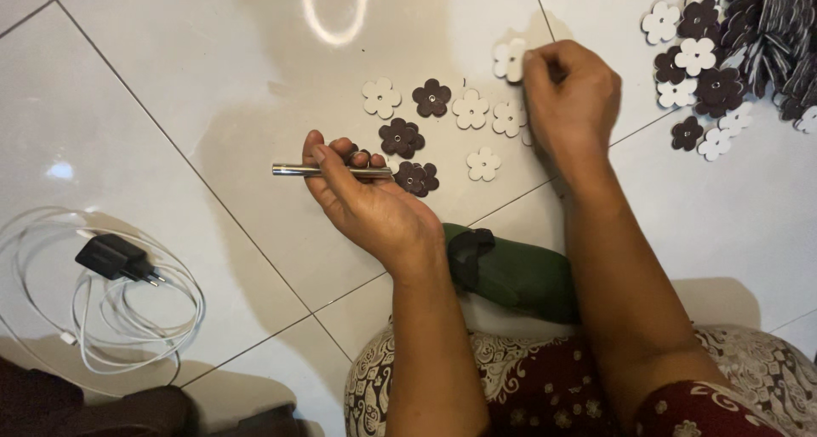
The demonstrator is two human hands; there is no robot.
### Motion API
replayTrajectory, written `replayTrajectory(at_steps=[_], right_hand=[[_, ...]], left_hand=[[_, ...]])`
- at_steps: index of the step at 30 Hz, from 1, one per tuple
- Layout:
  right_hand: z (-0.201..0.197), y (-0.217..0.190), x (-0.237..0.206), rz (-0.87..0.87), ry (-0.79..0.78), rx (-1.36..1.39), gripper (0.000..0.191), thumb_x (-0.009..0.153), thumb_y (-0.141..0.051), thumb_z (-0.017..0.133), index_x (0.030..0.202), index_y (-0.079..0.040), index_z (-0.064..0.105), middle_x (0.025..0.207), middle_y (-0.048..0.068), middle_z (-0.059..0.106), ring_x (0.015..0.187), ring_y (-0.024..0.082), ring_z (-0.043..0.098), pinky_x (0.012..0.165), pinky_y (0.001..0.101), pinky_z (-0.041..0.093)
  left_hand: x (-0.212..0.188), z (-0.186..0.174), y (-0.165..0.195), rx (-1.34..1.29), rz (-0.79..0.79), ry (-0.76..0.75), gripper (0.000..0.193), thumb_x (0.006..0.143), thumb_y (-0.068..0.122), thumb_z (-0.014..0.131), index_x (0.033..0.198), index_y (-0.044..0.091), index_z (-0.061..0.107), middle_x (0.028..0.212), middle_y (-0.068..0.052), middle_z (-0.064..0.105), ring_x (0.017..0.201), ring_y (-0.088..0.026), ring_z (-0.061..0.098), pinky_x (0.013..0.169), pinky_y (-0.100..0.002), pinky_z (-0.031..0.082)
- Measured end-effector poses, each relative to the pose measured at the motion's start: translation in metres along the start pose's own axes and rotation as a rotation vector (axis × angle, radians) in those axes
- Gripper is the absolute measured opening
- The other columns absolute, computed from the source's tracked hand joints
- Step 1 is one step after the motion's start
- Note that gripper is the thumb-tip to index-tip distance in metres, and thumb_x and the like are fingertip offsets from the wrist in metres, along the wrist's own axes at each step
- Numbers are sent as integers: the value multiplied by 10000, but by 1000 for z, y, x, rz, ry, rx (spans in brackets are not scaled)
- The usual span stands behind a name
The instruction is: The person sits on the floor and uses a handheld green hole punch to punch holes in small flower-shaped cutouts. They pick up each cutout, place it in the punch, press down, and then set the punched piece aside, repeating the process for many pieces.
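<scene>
My left hand (362, 194) grips a thin silver metal rod (294, 171) that lies level and points left. A dark brown flower cut-out (353, 154) is pinched against it by the fingers. My right hand (568, 97) is closed on a white flower cut-out (510, 59) at the far side of a loose row. On the white tiled floor (213, 79) between my hands lie several flat flower shapes, white ones (381, 97) and dark brown ones (431, 97).
A heap of white and dark flower cut-outs (732, 54) lies at the top right. A black charger plug (115, 257) with a coiled white cable (128, 335) rests at the left. A dark green padded object (511, 275) lies by my patterned lap.
</scene>
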State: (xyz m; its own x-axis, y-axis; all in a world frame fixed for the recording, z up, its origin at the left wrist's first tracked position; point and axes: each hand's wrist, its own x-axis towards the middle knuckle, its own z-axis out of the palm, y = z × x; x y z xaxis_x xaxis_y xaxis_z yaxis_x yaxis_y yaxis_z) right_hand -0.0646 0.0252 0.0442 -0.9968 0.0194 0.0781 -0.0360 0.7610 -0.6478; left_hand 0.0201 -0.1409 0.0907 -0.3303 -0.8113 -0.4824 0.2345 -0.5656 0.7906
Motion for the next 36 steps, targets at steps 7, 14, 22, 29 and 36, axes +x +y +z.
replayTrajectory(at_steps=[7,14,22,29,36], right_hand=[[2,3,-12,-270,125,-177,204,963,-93,789,1141,-30,712,1037,93,676,920,235,663,819,375,507],[37,-53,-23,-442,-169,-107,441,828,-210,891,1195,-26,730,1032,119,617,950,291,563,852,429,441],[34,-58,-15,-296,-130,36,183,943,-88,854,958,-60,673,1100,46,635,1080,239,583,952,374,482],[35,-66,-24,-526,-109,-142,295,856,-206,903,1061,-74,738,1109,92,644,1035,275,567,922,423,427],[48,-88,-53,-455,-301,-15,350,789,-221,898,1074,-81,751,1086,76,654,1003,257,565,893,401,454]], left_hand=[[-1,0,0,-33,-30,-5,346,1052,272,550,1293,24,553,971,-15,501,798,-85,442,736,-252,438],[1,0,1,-39,-8,-4,333,1060,258,546,1289,17,555,979,-19,499,804,-84,443,734,-251,434],[4,-3,7,-99,42,47,311,1061,235,545,1282,17,546,956,-12,500,806,-91,445,729,-247,418],[7,-4,10,-53,17,53,331,1056,250,537,1286,13,556,946,-12,497,788,-89,437,718,-251,421],[8,-5,13,-33,-15,53,326,1054,248,522,1282,16,556,946,-13,486,787,-85,435,712,-247,427]])
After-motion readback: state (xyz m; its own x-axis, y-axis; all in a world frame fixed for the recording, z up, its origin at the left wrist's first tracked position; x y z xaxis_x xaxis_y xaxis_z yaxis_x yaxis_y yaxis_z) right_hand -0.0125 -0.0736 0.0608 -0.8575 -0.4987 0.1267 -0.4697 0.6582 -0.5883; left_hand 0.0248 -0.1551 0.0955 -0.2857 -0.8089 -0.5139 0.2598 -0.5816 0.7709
